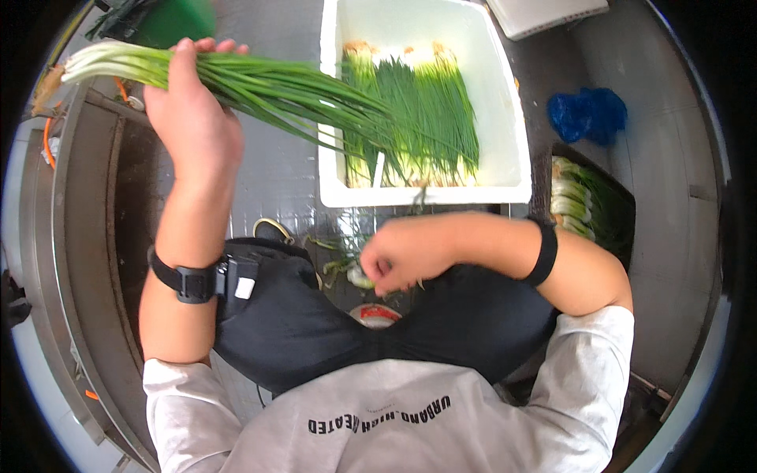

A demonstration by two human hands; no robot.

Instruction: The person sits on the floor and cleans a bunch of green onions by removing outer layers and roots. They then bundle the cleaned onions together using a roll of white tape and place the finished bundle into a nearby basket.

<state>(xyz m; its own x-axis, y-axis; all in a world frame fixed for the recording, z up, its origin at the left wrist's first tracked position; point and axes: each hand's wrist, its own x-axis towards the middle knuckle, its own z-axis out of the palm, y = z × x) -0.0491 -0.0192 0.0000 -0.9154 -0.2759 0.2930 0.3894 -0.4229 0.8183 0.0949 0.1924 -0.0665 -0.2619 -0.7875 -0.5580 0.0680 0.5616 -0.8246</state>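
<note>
My left hand (195,106) grips a bunch of green onions (266,77), the white ends pointing left and the long green leaves reaching right across the rim of a white foam box (426,197). Bundled green onions (420,112) lie side by side inside that box. Over my lap, my right hand (408,254) is curled and slightly blurred; whether its fingers hold anything is unclear. Below and beside it, loose onion trimmings (358,275) lie on the floor between my legs.
A dark container of green onions (571,201) stands at the right, with a blue plastic bag (587,115) above it. A white foam lid (547,12) lies at the top right. Metal edging (89,236) runs down the left, near a green container (177,23).
</note>
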